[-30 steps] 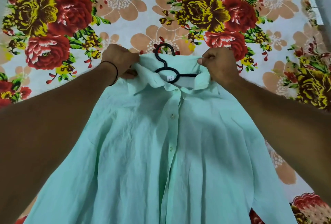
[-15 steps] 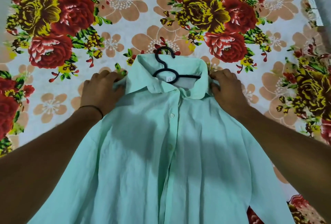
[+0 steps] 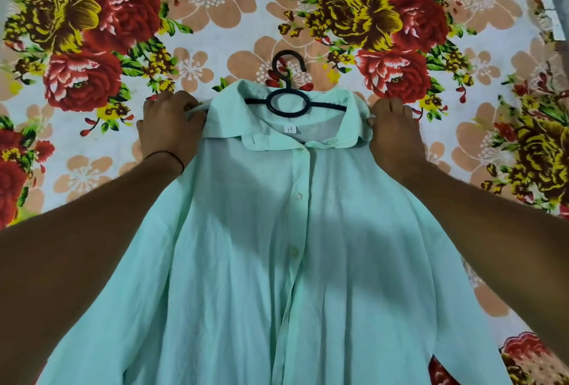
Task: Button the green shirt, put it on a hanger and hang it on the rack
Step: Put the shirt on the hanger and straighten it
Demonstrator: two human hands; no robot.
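The pale green shirt (image 3: 261, 255) lies flat, front up and buttoned down its placket, on the flowered bed sheet. A black hanger (image 3: 288, 101) sits inside the collar, its ring visible in the neck opening and its hook poking out past the collar. My left hand (image 3: 171, 125) grips the left shoulder beside the collar. On the other side, my right hand (image 3: 392, 132) holds the right shoulder at the collar's edge. The hanger's arms are hidden under the fabric.
The bed sheet (image 3: 215, 14) with red, yellow and peach flowers spreads all round the shirt. The mattress edge (image 3: 551, 8) runs down the far right. No rack is in view.
Both hands slid from the collar outward and down onto the shoulders. The collar now lies flat and open, showing more of the hanger ring and the label.
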